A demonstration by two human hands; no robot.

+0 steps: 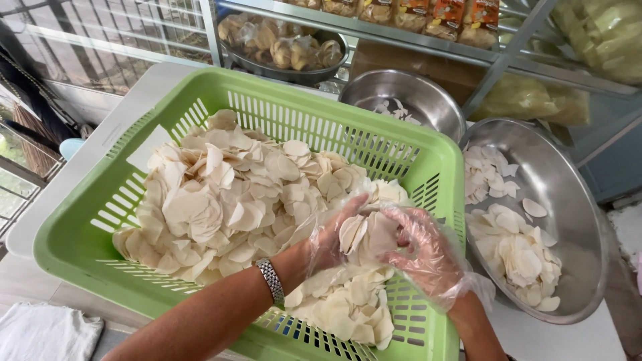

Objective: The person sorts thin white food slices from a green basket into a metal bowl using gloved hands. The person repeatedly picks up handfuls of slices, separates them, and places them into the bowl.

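Observation:
A big green slotted basket point(80, 247) holds a heap of pale, thin round chips point(221, 194). Both hands wear clear plastic gloves and meet over the basket's right side. My left hand point(334, 237), with a metal watch band on its wrist, cups a stack of chips point(364, 230). My right hand point(421, 251) presses against the same stack from the right. More chips lie loose under the hands.
A large steel bowl point(568, 194) with chips stands right of the basket; a second steel bowl point(408, 90) sits behind it. A metal shelf point(428, 43) carries bagged snacks and a pan. A white cloth point(47, 331) lies at the bottom left.

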